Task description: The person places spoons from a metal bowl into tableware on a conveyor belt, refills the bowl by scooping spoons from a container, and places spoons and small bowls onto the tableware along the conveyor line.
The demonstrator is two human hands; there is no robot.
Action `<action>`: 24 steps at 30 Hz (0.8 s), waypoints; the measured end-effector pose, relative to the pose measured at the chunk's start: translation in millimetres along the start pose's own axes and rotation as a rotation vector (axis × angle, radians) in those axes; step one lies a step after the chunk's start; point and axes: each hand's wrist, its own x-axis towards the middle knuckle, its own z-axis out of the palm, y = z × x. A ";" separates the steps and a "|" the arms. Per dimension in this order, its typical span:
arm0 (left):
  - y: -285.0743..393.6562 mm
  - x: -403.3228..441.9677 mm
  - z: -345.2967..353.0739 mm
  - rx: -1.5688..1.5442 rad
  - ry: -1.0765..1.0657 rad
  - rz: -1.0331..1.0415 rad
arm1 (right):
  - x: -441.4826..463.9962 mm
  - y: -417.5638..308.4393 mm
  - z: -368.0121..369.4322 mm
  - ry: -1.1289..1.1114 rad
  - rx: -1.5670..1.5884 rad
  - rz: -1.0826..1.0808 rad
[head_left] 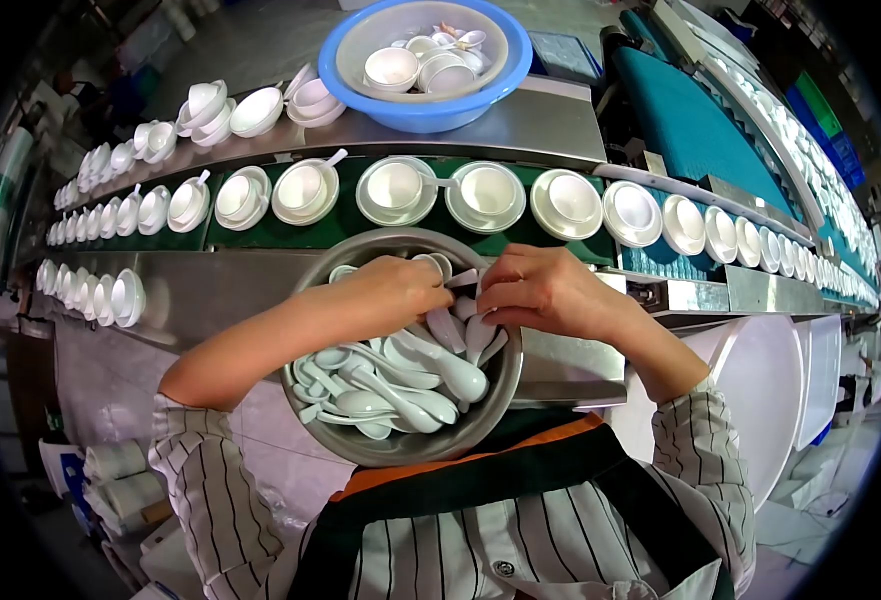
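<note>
Both hands (pixel 400 292) (pixel 540 290) at wht spoons (pixel 458 376) in rnd metal bowl (pixel 505 385).

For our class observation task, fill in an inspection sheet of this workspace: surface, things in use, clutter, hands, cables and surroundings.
Surface: green belt carrying a row of white bowls on saucers; steel ledge beyond it.
Things in use: steel basin in front of the person, heaped with white spoons.
Clutter: blue tub at the far ledge, white crockery piled inside.
Hands: left hand and right hand both among the spoons at the basin's far side; whether either grips one is unclear.
Cables: nothing seen clearly; the picture's edges are dark.
Surroundings: teal belt at upper right, with blue crates past it.
</note>
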 end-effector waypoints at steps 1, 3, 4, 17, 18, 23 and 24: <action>-0.7 -1.7 0.9 0.016 0.013 0.010 | -0.3 -1.1 0.0 0.015 0.007 -0.011; 0.0 -2.0 -6.0 0.053 0.047 0.030 | -3.0 3.1 -12.3 0.188 0.087 0.069; 2.4 -3.5 -11.9 0.045 0.093 0.013 | -1.7 4.5 -18.8 0.267 0.132 0.109; -78.6 -25.9 -1.9 -0.838 0.986 -0.598 | 75.6 152.1 71.6 0.426 0.037 0.481; -78.8 -27.6 5.4 -0.890 1.007 -0.638 | 76.1 145.1 69.0 0.455 -0.006 0.402; -74.6 -25.9 11.1 -0.955 0.965 -0.636 | 54.7 66.6 31.1 0.153 0.050 0.130; -73.2 -20.7 11.4 -0.978 0.959 -0.622 | 46.8 56.6 28.9 0.059 0.055 0.057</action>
